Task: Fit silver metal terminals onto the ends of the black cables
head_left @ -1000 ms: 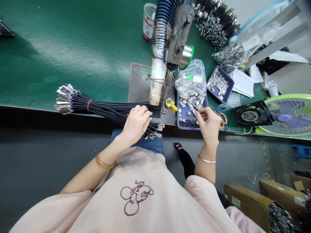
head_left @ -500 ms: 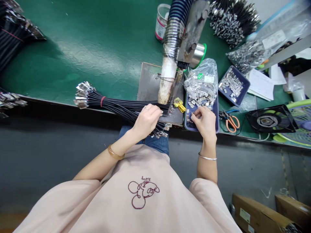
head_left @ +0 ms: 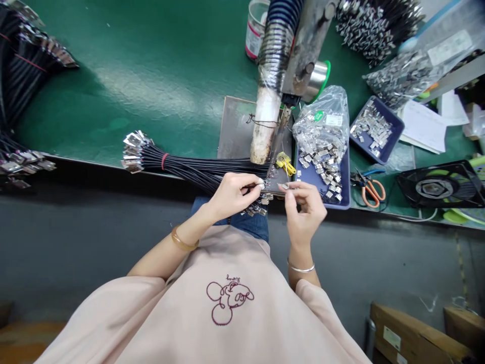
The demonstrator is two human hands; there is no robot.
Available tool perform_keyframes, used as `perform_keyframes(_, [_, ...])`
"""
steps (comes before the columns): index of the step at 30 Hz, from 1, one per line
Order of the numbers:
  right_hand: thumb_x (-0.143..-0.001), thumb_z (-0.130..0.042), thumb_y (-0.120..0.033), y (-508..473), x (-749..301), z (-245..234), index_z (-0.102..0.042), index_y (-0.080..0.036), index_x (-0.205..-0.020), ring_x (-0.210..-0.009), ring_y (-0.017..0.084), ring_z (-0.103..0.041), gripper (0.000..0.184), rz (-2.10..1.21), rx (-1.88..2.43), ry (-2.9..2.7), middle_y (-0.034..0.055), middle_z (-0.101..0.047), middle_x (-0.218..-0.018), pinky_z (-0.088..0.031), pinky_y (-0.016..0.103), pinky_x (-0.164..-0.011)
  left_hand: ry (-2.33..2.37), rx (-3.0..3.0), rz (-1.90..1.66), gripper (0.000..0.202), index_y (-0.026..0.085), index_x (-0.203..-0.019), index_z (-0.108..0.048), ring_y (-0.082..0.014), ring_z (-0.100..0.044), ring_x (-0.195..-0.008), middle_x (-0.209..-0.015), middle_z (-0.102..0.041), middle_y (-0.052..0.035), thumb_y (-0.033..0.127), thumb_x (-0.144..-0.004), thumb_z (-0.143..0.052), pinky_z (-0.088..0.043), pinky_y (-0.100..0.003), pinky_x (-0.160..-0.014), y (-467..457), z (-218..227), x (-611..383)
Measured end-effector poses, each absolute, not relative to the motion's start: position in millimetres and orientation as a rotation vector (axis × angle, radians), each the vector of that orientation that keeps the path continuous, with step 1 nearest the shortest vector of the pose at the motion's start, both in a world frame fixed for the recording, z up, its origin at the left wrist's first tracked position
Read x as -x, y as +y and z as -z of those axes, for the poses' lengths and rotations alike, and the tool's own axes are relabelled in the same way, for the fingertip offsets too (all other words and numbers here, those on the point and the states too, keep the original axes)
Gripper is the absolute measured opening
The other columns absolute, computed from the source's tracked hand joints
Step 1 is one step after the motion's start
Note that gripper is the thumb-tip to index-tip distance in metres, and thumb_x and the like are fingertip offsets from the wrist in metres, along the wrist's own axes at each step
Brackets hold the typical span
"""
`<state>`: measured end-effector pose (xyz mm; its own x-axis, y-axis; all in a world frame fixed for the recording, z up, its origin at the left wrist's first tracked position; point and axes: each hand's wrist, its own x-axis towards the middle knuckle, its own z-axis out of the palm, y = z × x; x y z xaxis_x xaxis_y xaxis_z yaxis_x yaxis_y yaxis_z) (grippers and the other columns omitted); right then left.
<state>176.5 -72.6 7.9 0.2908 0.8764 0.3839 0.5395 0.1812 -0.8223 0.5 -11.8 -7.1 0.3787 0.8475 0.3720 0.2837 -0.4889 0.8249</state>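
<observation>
My left hand [head_left: 235, 195] is closed in a pinch at the right end of a bundle of black cables [head_left: 197, 166], its fingertips on what looks like one cable's end. A red band [head_left: 164, 161] ties the bundle near its left end, where several silvery metal connectors [head_left: 132, 151] show. Between the thumb and forefinger of my right hand [head_left: 305, 208] is a small metal connector shell [head_left: 284, 186], a short gap from the left fingertips. Just right of this hand, a blue tray [head_left: 344, 194] holds loose connector shells [head_left: 329, 172] and an open plastic bag [head_left: 322, 121].
A soldering iron [head_left: 281, 134] and a white-tipped hose [head_left: 262, 136] hang over the grey board [head_left: 237, 131]. Nearby are a yellow clip-like piece [head_left: 286, 164], a solder spool [head_left: 317, 82], orange-handled cutters [head_left: 373, 193], a second tray [head_left: 396, 132] and a black fan [head_left: 435, 187].
My right hand has left the blue tray and moved left with a connector shell in its fingertips. My left hand has shifted slightly and now pinches at the cable ends.
</observation>
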Motion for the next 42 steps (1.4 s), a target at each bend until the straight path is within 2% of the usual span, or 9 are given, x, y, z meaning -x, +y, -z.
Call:
perform_keyframes(3, [-0.091,-0.066,-0.032,-69,-167,4,-0.068,-0.022,-0.082,-0.085,0.016,-0.073,0.013,-0.693,1.405,-1.289,0.0036,-0.07,-0.097,-0.064,0.031,-0.076,1.024,-1.839,-0.991,0.019,0.012,-0.078,-0.071,-0.0071,-0.042,-0.052,-0.063,-0.063,0.0005,0.02,-0.09,-0.058,-0.032,-0.02,-0.051,-13,3,-1])
perform_keyframes(6, [-0.088,-0.07,-0.028,-64,-163,13,-0.072,-0.023,-0.085,-0.088,0.014,-0.072,0.006,-0.83,1.352,-1.218,0.0025,-0.07,-0.101,-0.064,0.028,-0.078,1.025,-1.803,-0.974,0.017,0.012,-0.078,-0.07,-0.0063,-0.038,-0.051,-0.06,-0.058,0.0027,0.021,-0.089,-0.061,-0.031,-0.02,-0.051,-14,3,1])
perform_keyframes(19, [-0.086,-0.07,-0.024,-61,-160,19,-0.072,-0.021,-0.084,-0.088,0.013,-0.072,0.004,-0.86,1.311,-1.217,0.0037,-0.071,-0.102,-0.063,0.022,-0.071,1.005,-1.767,-1.023,0.01,0.013,-0.081,-0.068,-0.0075,-0.042,-0.054,-0.065,-0.059,0.0016,0.021,-0.087,-0.065,-0.036,-0.02,-0.053,-17,11,1])
perform_keyframes(22, [-0.088,-0.068,-0.024,-61,-156,20,-0.07,-0.02,-0.084,-0.089,0.014,-0.072,0.006,-0.772,1.349,-1.275,0.0054,-0.071,-0.103,-0.063,0.025,-0.071,1.021,-1.762,-1.022,0.008,0.014,-0.084,-0.066,-0.0067,-0.042,-0.053,-0.066,-0.059,0.0026,0.021,-0.087,-0.064,-0.036,-0.019,-0.053,-19,13,0])
perform_keyframes(25, [-0.089,-0.067,-0.02,-63,-152,19,-0.071,-0.021,-0.088,-0.097,0.018,-0.072,0.005,-0.46,1.385,-1.413,0.0057,-0.072,-0.104,-0.064,0.034,-0.084,1.04,-1.735,-1.012,0.008,0.015,-0.087,-0.063,-0.0065,-0.046,-0.053,-0.067,-0.061,0.0029,0.021,-0.09,-0.059,-0.037,-0.018,-0.054,-20,13,-1])
perform_keyframes(28, [-0.091,-0.063,-0.016,-66,-154,18,-0.071,-0.024,-0.095,-0.101,0.019,-0.072,0.012,-0.215,1.366,-1.476,0.0048,-0.074,-0.105,-0.061,0.041,-0.093,1.018,-1.688,-0.986,0.012,0.013,-0.091,-0.065,-0.0076,-0.051,-0.057,-0.069,-0.064,0.0015,0.022,-0.091,-0.057,-0.037,-0.018,-0.054,-18,9,-1])
perform_keyframes(32, [-0.095,-0.055,-0.015,-69,-160,17,-0.066,-0.025,-0.103,-0.1,0.019,-0.073,0.017,-0.246,1.301,-1.418,0.0047,-0.074,-0.108,-0.063,0.041,-0.088,1.017,-1.638,-0.957,0.018,0.011,-0.089,-0.07,-0.0075,-0.048,-0.056,-0.067,-0.064,0.0004,0.026,-0.09,-0.059,-0.036,-0.019,-0.052,-15,4,-2])
perform_keyframes(36, [-0.091,-0.062,-0.015,-70,-159,17,-0.065,-0.025,-0.094,-0.095,0.018,-0.074,0.011,-0.221,1.267,-1.479,0.0031,-0.075,-0.103,-0.063,0.038,-0.084,1.041,-1.61,-0.958,0.018,0.012,-0.086,-0.07,-0.0065,-0.044,-0.054,-0.066,-0.062,0.0011,0.027,-0.089,-0.06,-0.034,-0.019,-0.051,-15,5,-4])
perform_keyframes(42, [-0.091,-0.063,-0.016,-67,-160,20,-0.064,-0.023,-0.096,-0.091,0.016,-0.076,0.009,-0.323,1.268,-1.366,0.0034,-0.074,-0.102,-0.064,0.033,-0.079,1.039,-1.403,-0.989,0.014,0.013,-0.084,-0.071,-0.0109,-0.061,-0.068,-0.081,-0.071,-0.0031,0.026,-0.083,-0.065,-0.048,-0.018,-0.061,-16,4,-7])
